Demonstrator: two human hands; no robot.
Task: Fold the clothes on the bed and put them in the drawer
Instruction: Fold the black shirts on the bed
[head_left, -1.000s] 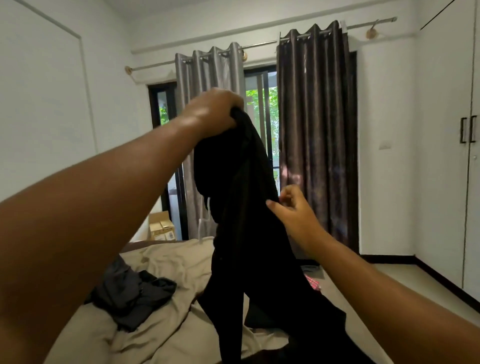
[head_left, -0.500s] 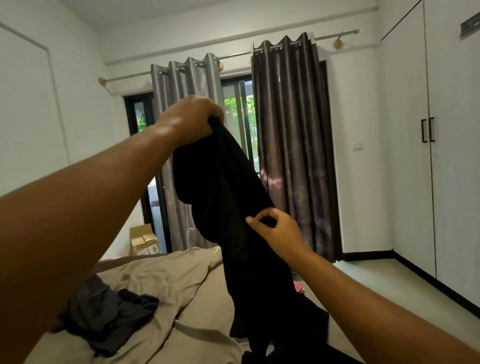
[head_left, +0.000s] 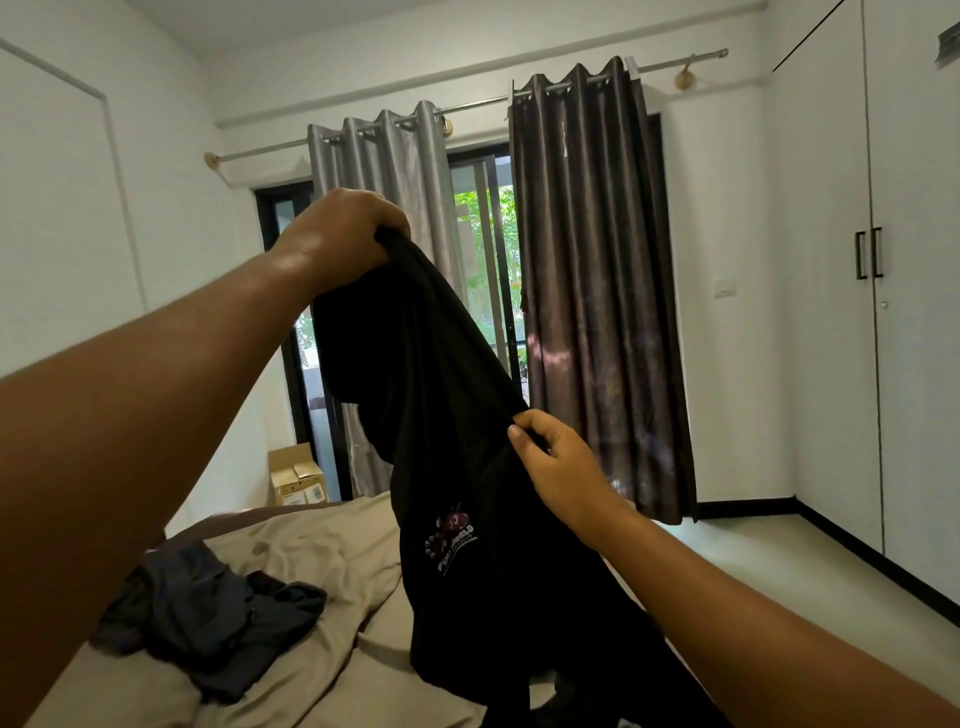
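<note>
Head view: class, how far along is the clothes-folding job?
Done: nothing folded shows. In hand: the left hand grips the black shirt held up, the right hand pinches its edge. Left: folding it, the dark heap on the bed, and stowing; no drawer in view.

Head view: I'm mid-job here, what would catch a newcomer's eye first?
The black shirt held up mid-frame, gripped at its top by the left hand and pinched lower on its right edge by the right hand, with a small printed logo showing lower down. Behind it to the left, a dark crumpled pile of clothes lies on the beige bed sheet.
</note>
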